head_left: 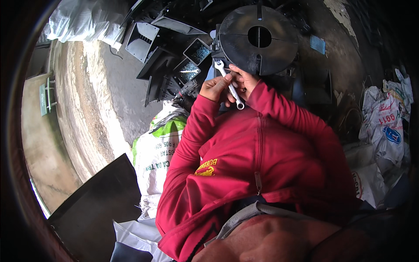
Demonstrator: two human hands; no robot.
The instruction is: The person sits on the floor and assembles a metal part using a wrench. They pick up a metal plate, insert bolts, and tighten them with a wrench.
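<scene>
In front of my chest, my left hand (pixel 214 89) grips a silver combination wrench (pixel 234 92) between thumb and fingers. Its open jaw points up and away from me, and its ring end points back toward my jacket. Close on the right, my right hand (pixel 245 80) has its fingers curled beside the wrench, just under the near-left edge of a round black disc (pixel 279 48). What those fingers pinch is hidden. The disc has a central hole and slots; dark metal parts show at its left edge.
Left of the disc, two open boxes hold screws: an upper box (pixel 192 50) and a lower one (pixel 179 75). A power tool (pixel 187 89) lies close by them. Black angular parts (pixel 142 40) are piled at far left. White sacks (pixel 159 150) stand left, more sacks (pixel 384 126) right.
</scene>
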